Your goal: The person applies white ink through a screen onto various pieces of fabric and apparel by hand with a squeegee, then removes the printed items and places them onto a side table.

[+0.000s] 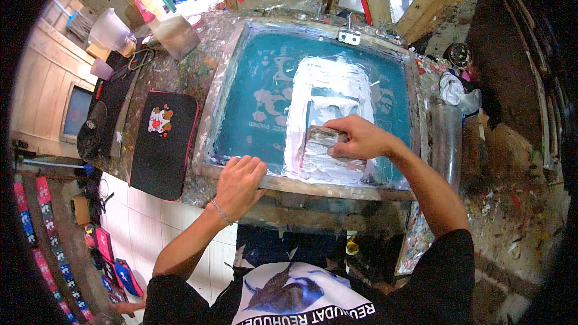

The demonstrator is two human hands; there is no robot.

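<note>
A screen-printing frame with teal mesh and faint pale designs lies on the paint-spattered bench. A patch of thick white ink covers the middle-right of the mesh. My right hand grips a squeegee smeared with white ink, resting on that patch. My left hand is curled over the front left edge of the frame, gripping it. Left of the frame lies a black pouch-like flat piece with red edging and a cartoon print.
Containers, a stained jug and dark tools stand at back left. A white cloth and clear cylinder are at right. Printed pieces lie lower left, near another person's hand. Wooden posts stand behind.
</note>
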